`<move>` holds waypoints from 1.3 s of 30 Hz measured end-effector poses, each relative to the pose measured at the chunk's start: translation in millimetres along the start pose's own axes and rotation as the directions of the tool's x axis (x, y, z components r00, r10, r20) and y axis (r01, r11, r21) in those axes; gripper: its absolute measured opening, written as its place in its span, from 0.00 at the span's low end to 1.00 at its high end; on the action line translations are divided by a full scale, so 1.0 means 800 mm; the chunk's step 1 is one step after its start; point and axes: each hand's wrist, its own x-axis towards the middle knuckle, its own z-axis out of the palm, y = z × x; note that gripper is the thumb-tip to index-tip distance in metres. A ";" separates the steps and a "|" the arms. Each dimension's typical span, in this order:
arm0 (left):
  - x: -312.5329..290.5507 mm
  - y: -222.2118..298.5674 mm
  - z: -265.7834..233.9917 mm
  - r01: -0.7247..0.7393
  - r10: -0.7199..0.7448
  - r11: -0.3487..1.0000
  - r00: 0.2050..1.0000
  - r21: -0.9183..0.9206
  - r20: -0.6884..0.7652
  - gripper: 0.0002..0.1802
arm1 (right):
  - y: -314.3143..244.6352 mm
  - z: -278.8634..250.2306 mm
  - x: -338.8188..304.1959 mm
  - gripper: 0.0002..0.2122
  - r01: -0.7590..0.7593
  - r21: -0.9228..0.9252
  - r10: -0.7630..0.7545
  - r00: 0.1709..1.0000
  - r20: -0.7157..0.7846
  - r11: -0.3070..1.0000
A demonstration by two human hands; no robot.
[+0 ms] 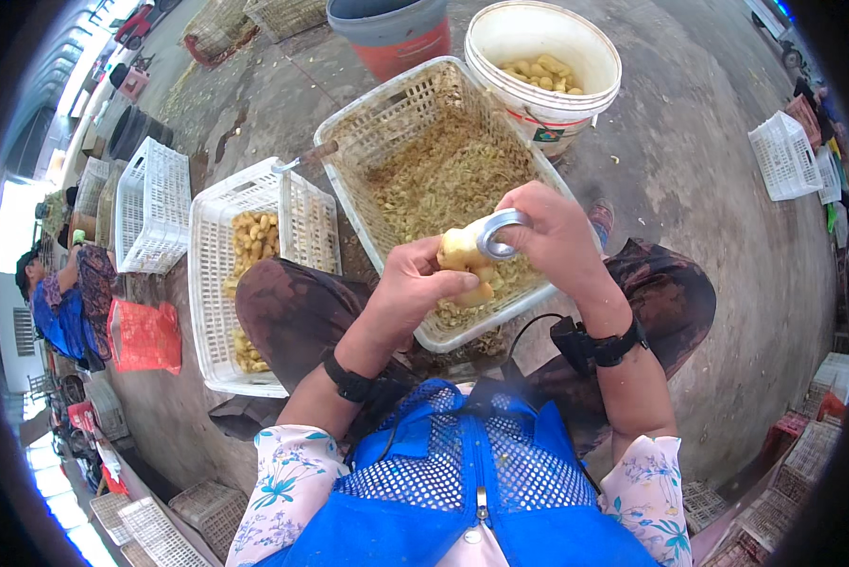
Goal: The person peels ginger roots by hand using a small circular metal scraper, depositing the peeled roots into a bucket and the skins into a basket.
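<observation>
My left hand [413,283] is closed around a knobbly piece of ginger [459,249], its pale yellow flesh showing over much of the surface. Fingers of my right hand [555,236] grip a shiny metal ring-shaped scraper [504,233], pressed against the ginger's upper right end. Both hands are above a white plastic crate [356,219] that holds a deep layer of brown and pale peelings [415,175]. To the left, a second white crate [203,312] contains several pieces of ginger [254,241], partly hidden by my knee.
A white bucket [575,118] with peeled ginger [545,72] stands beyond the peelings crate, beside a grey and red bucket [401,42]. A wooden-handled metal tool [309,157] rests across the crate rims. Another person [60,293] sits far left near a red bag [145,336].
</observation>
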 end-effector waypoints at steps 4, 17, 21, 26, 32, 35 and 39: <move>0.002 -0.007 0.002 0.050 -0.049 0.998 0.998 0.036 -0.038 0.19 | -0.001 0.009 -0.007 0.10 -0.056 0.068 0.053 0.998 0.034 0.996; 0.001 -0.008 -0.003 -0.036 0.065 0.963 0.993 0.266 -0.103 0.19 | -0.019 -0.010 -0.009 0.05 -0.095 0.199 0.123 0.984 -0.131 0.975; 0.001 -0.013 -0.002 -0.103 0.159 0.893 0.983 0.437 -0.095 0.18 | -0.008 0.016 -0.005 0.05 0.000 0.199 0.004 1.000 -0.021 0.980; -0.002 -0.007 -0.005 -0.128 0.179 0.758 0.984 0.640 -0.015 0.18 | -0.001 0.004 -0.006 0.04 -0.056 -0.071 0.053 0.997 -0.053 0.996; -0.005 0.005 -0.002 0.016 -0.007 0.996 0.995 0.089 -0.095 0.19 | 0.003 -0.019 -0.003 0.03 -0.082 -0.126 0.040 0.952 -0.304 0.989; -0.002 0.005 -0.002 0.022 -0.022 1.000 0.996 0.006 -0.089 0.23 | -0.020 -0.009 -0.009 0.03 -0.238 0.304 0.278 0.956 -0.096 0.923; -0.001 0.002 -0.002 -0.041 0.034 0.998 0.993 -0.053 -0.116 0.26 | -0.022 -0.005 -0.009 0.06 -0.320 0.311 0.339 0.941 -0.008 0.895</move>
